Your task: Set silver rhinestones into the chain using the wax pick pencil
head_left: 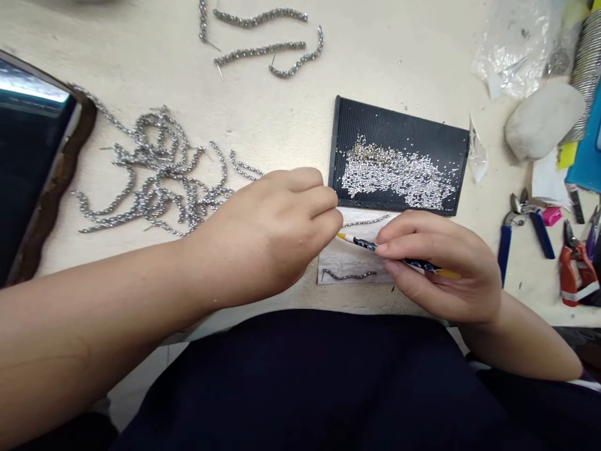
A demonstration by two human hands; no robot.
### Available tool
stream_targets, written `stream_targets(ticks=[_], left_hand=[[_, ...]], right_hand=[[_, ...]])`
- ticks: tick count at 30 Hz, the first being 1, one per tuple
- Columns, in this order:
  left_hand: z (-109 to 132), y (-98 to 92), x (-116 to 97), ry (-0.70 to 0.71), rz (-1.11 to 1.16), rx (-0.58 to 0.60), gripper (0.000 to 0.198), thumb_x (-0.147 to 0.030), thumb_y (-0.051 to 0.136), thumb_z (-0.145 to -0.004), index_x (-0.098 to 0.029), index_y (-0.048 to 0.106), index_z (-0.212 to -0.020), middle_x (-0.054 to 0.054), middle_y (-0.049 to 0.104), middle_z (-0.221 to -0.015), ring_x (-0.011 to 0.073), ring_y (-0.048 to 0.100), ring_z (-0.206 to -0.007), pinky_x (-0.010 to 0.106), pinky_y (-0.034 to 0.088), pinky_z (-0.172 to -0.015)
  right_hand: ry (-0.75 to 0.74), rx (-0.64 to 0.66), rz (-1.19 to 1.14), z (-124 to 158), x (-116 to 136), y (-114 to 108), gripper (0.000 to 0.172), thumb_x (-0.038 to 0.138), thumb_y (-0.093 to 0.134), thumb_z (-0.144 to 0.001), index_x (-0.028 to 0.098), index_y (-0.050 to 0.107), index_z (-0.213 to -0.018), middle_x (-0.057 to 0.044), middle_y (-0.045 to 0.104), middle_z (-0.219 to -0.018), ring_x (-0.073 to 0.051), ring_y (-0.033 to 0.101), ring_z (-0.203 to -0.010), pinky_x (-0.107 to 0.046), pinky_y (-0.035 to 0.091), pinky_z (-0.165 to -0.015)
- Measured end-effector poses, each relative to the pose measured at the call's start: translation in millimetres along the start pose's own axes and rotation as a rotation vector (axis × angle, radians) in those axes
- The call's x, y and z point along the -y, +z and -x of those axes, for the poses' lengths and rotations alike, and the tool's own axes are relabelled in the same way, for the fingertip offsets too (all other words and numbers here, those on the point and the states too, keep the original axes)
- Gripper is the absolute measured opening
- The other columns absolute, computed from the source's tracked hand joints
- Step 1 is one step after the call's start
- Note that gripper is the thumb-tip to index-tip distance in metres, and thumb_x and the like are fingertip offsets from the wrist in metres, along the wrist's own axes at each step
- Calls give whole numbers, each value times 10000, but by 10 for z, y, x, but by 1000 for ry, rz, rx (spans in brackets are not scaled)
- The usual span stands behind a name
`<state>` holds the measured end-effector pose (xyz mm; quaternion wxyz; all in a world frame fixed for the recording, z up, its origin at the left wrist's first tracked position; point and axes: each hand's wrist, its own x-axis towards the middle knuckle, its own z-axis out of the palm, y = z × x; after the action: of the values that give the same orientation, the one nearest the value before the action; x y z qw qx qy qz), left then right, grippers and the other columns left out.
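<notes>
Right fingers pinch a pencil; left fingers curl, grasp hidden. A light, steady touch should guide it.

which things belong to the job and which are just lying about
Seemingly in use:
pen-like tool in right hand
silvery strands on white card
black tray and shiny stones
loose strand pile

Probably just lying about:
blue-handled pliers
red-handled cutters
clear plastic bag

No legible text — no labels, no numbers
</notes>
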<state>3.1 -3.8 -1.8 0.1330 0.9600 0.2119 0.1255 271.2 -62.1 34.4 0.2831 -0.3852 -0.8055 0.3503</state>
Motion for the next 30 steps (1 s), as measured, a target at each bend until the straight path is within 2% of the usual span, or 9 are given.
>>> stream_targets(ticks=[4,11,16,19,22,25,30], left_hand=[[28,15,11,32,5,-56,345,-64,425,-1001,-190,719,-875,68,716,-877,243,631,-824,404,609,-780],[22,13,5,-5,33,-6,346,-85,426,-1010,-203,711,-854,63,715,-889,243,629,-848,411,598,-805],[24,21,7,22,0,-38,332,-71,434,-1004,-193,717,-881,64,717,-888,245,630,-838,407,605,-789],[30,17,18,49,-16,-65,315,-61,444,-1000,-182,720,-908,60,715,-882,241,634,-831,395,612,-778],[34,13,24,63,-23,-101,284,-55,468,-997,-161,724,-937,71,721,-900,240,639,-833,384,609,-754],[37,24,18,65,-31,-124,266,-40,485,-991,-154,722,-946,73,727,-911,233,633,-825,375,605,-744],[42,32,14,57,-34,-142,254,-43,490,-997,-152,715,-952,75,727,-912,233,625,-819,378,602,-731]], right_hand=[[-4,-16,-5,-3,2,0,245,73,745,-949,233,756,-1134,-64,831,-1015,-184,822,-919,-298,710,-798],[-22,-16,-11,-5,-19,8,239,73,754,-932,220,777,-1119,-71,836,-1006,-193,838,-920,-287,708,-799],[-5,-3,-15,5,8,-10,248,56,740,-946,224,766,-1128,-66,829,-1017,-183,821,-920,-292,701,-798],[-19,-78,15,12,-11,-38,265,44,756,-918,225,791,-1110,-56,836,-983,-189,821,-889,-294,688,-777],[-49,-238,121,29,-71,-47,286,50,768,-885,246,818,-1087,-33,835,-913,-204,815,-839,-325,680,-742],[-18,-360,219,54,-131,-27,283,64,756,-886,259,823,-1080,-27,837,-902,-212,816,-832,-354,681,-747],[7,-373,242,70,-168,1,239,76,754,-903,248,809,-1060,-43,841,-942,-216,830,-878,-367,697,-790]])
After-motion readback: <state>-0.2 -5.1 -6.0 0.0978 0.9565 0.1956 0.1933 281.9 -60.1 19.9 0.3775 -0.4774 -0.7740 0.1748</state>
